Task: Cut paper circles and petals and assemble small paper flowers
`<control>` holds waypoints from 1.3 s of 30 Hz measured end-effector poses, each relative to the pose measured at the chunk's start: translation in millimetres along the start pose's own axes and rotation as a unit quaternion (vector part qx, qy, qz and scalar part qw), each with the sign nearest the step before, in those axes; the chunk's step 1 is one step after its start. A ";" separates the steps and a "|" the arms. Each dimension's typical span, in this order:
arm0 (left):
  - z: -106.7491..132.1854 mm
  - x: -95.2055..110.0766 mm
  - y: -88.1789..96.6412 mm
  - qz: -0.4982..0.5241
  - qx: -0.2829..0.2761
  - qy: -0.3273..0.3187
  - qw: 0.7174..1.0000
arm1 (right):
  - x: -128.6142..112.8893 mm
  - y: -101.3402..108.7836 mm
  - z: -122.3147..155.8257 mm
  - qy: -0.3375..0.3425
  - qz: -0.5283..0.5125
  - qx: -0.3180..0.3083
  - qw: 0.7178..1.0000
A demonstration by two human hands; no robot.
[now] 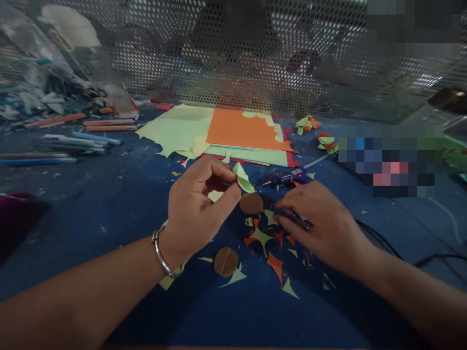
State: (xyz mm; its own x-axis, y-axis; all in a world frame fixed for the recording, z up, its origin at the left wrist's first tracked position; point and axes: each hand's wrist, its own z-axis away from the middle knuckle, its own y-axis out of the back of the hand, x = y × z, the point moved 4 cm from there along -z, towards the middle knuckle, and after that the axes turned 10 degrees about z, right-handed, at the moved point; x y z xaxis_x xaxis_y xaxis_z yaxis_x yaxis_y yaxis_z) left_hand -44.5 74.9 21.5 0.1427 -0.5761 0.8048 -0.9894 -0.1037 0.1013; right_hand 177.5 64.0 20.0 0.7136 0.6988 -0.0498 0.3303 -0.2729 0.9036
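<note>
Pinched between the thumb and fingers of my left hand is a folded pale green paper piece. My right hand is closed around a small dark tool; its kind is partly hidden by the fingers. Between and below the hands are two brown round discs, an upper disc and a lower disc. Just beyond my right hand lies a dark blue glue gun, a glue stick poking from its back. Green paper scraps and orange paper scraps are strewn around the discs.
Orange paper and pale green sheets lie by a perforated metal screen. Pens are at the left. Small green-and-orange paper flowers sit at the back right. A black cable runs at the right.
</note>
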 end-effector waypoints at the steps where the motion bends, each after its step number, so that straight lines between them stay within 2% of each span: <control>1: 0.0 0.4 -0.1 -0.002 -0.001 -0.003 1.000 | -10.3 -1.9 -3.0 0.022 -0.024 -0.016 0.999; 3: -0.1 1.9 -0.2 -0.013 -0.003 -0.010 1.000 | -23.5 -8.5 -8.1 0.036 -0.048 -0.049 0.997; 5: -0.1 3.5 -0.3 -0.019 -0.008 -0.016 1.000 | -30.1 -15.0 -11.7 0.048 -0.063 -0.050 0.996; 12: 1.5 3.8 -2.8 -0.006 -0.046 -0.014 0.999 | -28.1 -32.5 -12.1 0.036 -0.052 -0.036 0.997; 21: -0.1 -0.1 -2.7 -0.018 -0.062 0.008 0.998 | -28.7 -34.0 -12.4 0.038 -0.082 -0.018 0.996; 25: -1.1 0.3 -3.8 -0.031 -0.084 0.021 0.996 | -24.7 -24.9 -12.9 0.023 -0.090 0.002 0.996; 28: -2.1 1.4 -4.8 -0.029 -0.104 0.029 0.994 | -19.2 -9.1 -11.6 0.011 -0.100 0.046 0.994; 33: -2.6 1.6 -9.6 -0.021 -0.177 0.005 0.984 | -13.3 20.3 -7.9 0.010 -0.072 0.122 0.990; 36: -2.0 1.1 -12.7 -0.032 -0.222 -0.022 0.974 | -12.9 27.7 -7.1 0.029 -0.078 0.127 0.988; 39: -1.3 1.0 -14.8 -0.046 -0.260 -0.031 0.964 | -13.1 26.5 -6.7 0.057 -0.100 0.105 0.988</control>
State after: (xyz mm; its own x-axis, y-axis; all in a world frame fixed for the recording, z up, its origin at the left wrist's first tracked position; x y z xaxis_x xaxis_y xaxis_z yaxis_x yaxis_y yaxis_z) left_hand -29.8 76.9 21.6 0.2162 -0.6332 0.7432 -0.8493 0.2535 0.4630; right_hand 172.8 52.1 47.5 0.5507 0.8192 -0.1601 0.5871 -0.2439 0.7719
